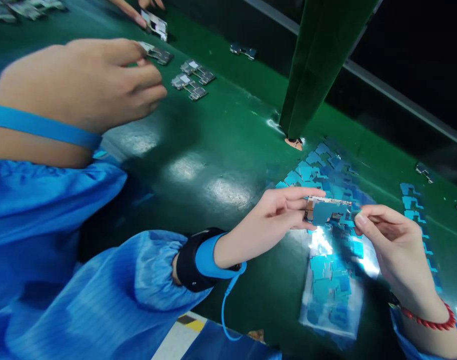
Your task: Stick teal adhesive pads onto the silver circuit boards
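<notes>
The small circuit board (328, 210) is held clear of the green belt surface (221, 150), suspended between both hands above the clear sheets of blue adhesive pads (331, 285). This position keeps both faces of the board accessible and places it directly over the pad supply.

The left hand (273, 220) reaches in from the left with the forearm roughly level; thumb and fingers are closed on the board's left edge, with the index finger extended along its top edge. A black wrist strap (193, 260) with a blue coiled lead (228, 305) sits at the cuff of the blue sleeve.

The right hand (393, 245) approaches from the lower right, wrist raised. Its thumb and index fingertip are pinched together at the board's right end; whether they grip the board or a blue pad there cannot be determined. A red bracelet (431, 320) encircles this wrist.

A co-worker's hand (86, 82), at upper left, has its fingers curled toward one of several boards laid on the belt (191, 80). A green post (318, 65) stands behind the work area.
</notes>
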The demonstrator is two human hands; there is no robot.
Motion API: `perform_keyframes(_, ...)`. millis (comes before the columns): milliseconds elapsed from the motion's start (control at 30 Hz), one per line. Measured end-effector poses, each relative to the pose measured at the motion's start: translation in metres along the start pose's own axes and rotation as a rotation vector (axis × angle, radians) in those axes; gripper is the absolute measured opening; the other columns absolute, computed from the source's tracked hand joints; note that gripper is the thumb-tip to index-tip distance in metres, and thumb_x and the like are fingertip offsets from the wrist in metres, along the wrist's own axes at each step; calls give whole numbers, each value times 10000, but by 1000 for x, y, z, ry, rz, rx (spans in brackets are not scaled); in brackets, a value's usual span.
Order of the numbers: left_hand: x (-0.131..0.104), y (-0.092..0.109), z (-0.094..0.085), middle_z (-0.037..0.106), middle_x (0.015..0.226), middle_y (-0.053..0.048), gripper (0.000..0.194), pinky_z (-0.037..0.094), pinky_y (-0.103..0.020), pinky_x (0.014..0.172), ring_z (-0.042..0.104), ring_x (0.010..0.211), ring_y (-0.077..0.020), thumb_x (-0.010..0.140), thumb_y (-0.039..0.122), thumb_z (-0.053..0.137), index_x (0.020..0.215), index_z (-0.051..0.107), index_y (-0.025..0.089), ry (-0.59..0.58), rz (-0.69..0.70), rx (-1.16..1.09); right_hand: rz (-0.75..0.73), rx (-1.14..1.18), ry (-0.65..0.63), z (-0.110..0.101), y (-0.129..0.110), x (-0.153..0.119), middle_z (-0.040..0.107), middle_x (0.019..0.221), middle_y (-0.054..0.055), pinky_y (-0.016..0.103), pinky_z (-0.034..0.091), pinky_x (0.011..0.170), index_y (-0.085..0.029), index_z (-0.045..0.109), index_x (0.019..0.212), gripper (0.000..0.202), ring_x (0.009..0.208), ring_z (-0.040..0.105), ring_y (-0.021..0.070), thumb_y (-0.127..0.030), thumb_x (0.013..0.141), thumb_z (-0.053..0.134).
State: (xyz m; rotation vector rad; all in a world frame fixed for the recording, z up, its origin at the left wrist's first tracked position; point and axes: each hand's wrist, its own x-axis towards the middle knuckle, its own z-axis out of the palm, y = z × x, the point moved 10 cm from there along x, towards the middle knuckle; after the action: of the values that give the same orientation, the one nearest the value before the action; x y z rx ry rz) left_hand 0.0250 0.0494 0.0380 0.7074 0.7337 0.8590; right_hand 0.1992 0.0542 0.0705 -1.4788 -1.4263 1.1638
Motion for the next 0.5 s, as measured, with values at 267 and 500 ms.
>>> perform_keyframes(267, -2, 10, 7, 763, 929, -88, 492, 584, -329, 855, 717, 952, -231, 765, 40, 581, 1255, 536, 48, -40, 103, 199, -23, 4, 21, 1, 1, -2, 665, 743, -17, 174, 525, 589, -263, 733, 882, 85, 637, 617, 93, -222, 808, 747)
perform_keyframes(500, -2, 10, 5, 769, 935, -104, 478, 588, -262, 807, 719, 953, -220, 757, 53, 630, 1227, 540, 40, -27, 117, 224, -7, 28, 15, 3, 4, -1, 667, 741, -16, 182, 528, 575, -260, 730, 894, 97, 623, 629, 98, -229, 805, 750)
